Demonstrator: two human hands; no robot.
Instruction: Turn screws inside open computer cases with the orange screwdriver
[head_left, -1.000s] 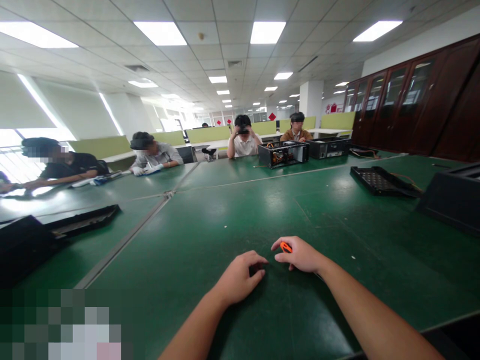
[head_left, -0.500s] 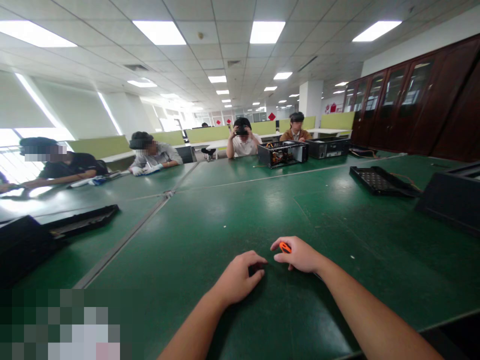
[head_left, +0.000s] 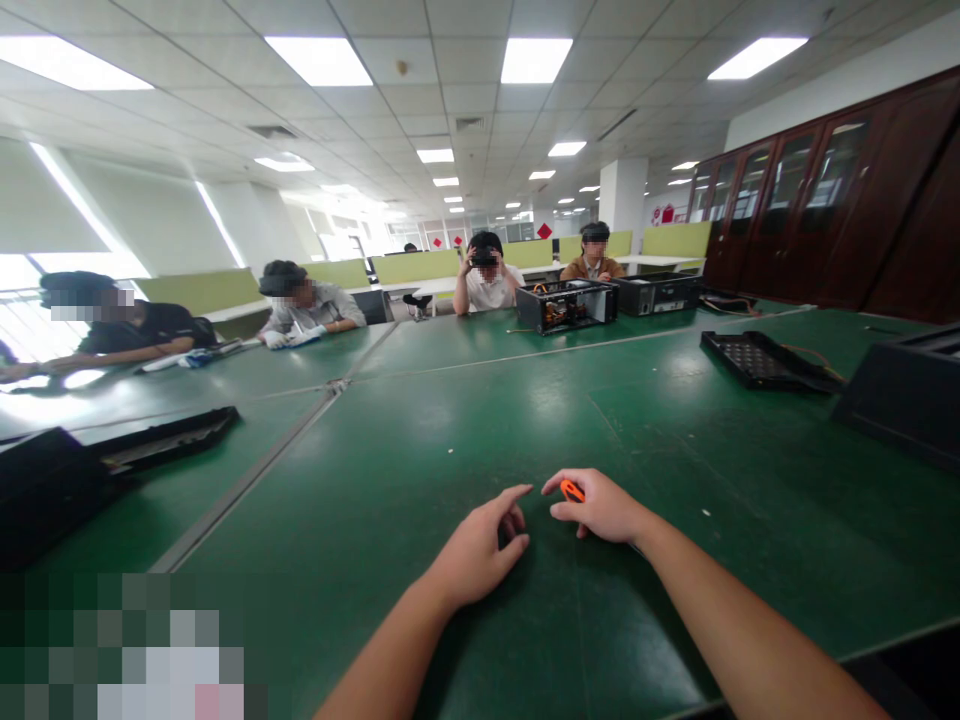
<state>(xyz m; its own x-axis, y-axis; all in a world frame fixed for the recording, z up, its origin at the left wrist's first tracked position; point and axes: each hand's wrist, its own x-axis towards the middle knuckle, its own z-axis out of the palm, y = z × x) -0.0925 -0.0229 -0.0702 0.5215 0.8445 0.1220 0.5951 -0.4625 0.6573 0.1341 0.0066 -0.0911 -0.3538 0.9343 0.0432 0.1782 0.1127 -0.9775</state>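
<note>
My right hand (head_left: 600, 506) is low over the green table (head_left: 360, 560), its fingers curled round an orange-and-black handle (head_left: 571, 491). Only the handle's rounded end shows; my palm covers the remainder, so the kind of tool is unclear. Just to the left, my left hand (head_left: 480, 548) holds nothing. Its index finger points towards my right hand, the thumb stands apart and the other fingers are bent. A small gap separates the two hands.
An opened computer case (head_left: 566, 306) and another case (head_left: 657, 293) stand at the far side. A black panel (head_left: 765, 360) and a dark case (head_left: 907, 395) lie right; black case parts (head_left: 172, 440) lie left. Several people sit around the table.
My left index finger has straightened and lifted forward. My right hand still holds the orange-and-black handle in nearly the same place.
</note>
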